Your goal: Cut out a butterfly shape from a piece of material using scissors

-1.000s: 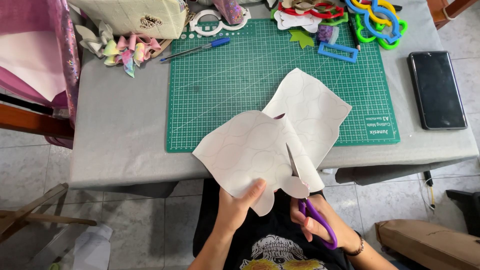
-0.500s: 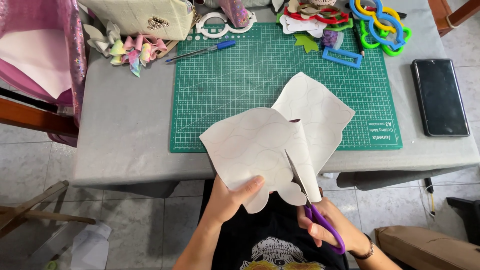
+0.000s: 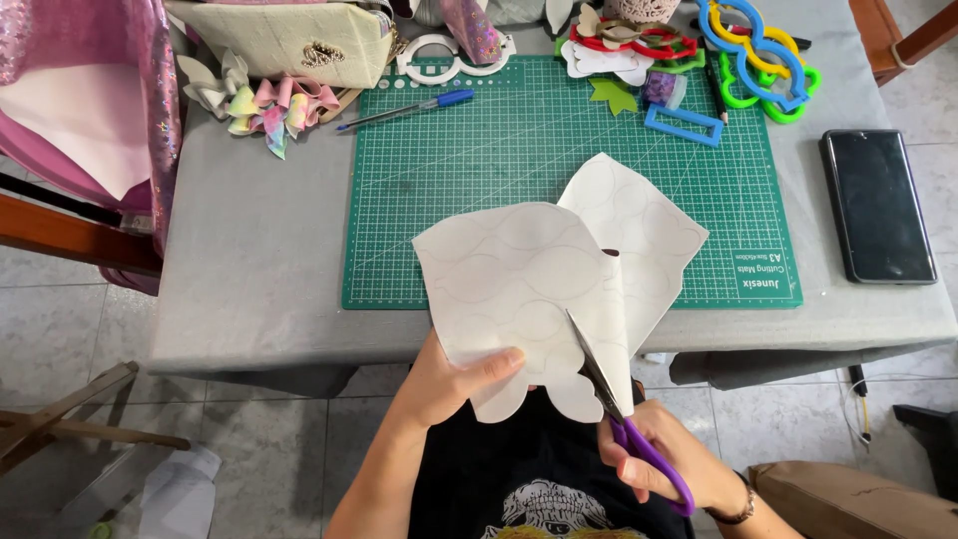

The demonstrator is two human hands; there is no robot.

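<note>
1. Left hand (image 3: 449, 384) grip pinches the white sheet (image 3: 529, 289), held above the surface (image 3: 259, 260) edge
2. Right hand (image 3: 664, 469) grips purple scissors (image 3: 629, 429); blades have advanced deeper, lengthening the cut

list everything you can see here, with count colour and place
sheet of material with traced outlines: 1, white, held over the near table edge, partly cut
scissors: 1, purple handles, blades in the sheet
gridded cutting mat: 1, green, table centre
ballpoint pen: 1, blue, mat's far left corner
smartphone: 1, black, right of mat
rectangular frame template: 1, blue, far right of mat
plastic loop templates: several, blue, yellow, green, far right
bows: a few, pastel, far left
pouch: 1, cream, behind bows
table: 1, grey
left hand: grips sheet's near edge
right hand: in scissor handles
</note>
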